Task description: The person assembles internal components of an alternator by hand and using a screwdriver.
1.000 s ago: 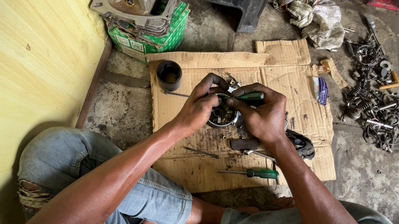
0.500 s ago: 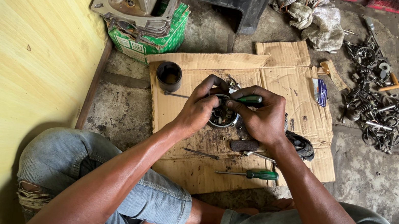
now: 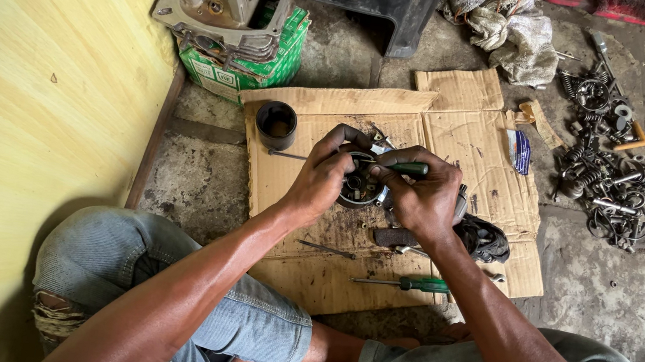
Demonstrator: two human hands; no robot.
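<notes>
While the person is sitting cross-legged on the floor, both hands are meeting over the middle of the cardboard sheet.
Left hand: the left hand is reaching in from the near left, forearm running diagonally, fingers curling over the far rim of the round metal part and clamping it.
Right hand: the right hand is coming in from the near right, wrist bent, fingers pressing together around the green-handled tool; its tip is pointing left into the part.
Part location: the round metal part is sitting between both hands, at the centre of the cardboard; I cannot tell if it is lifted off the sheet.
Near side: a second green-handled screwdriver is lying flat on the cardboard, just near of the hands.
Far left: a black cylinder is standing upright on the cardboard, near the left hand but apart.
Right of hands: a dark rag is lying just beside the right wrist.
Far right: a heap of springs and metal bits is lying on the concrete, well apart.
Change vs earlier: both hands are staying in nearly the same pose as half a second ago; grip on part and tool is looking unchanged, no visible shift of the loose items.
</notes>
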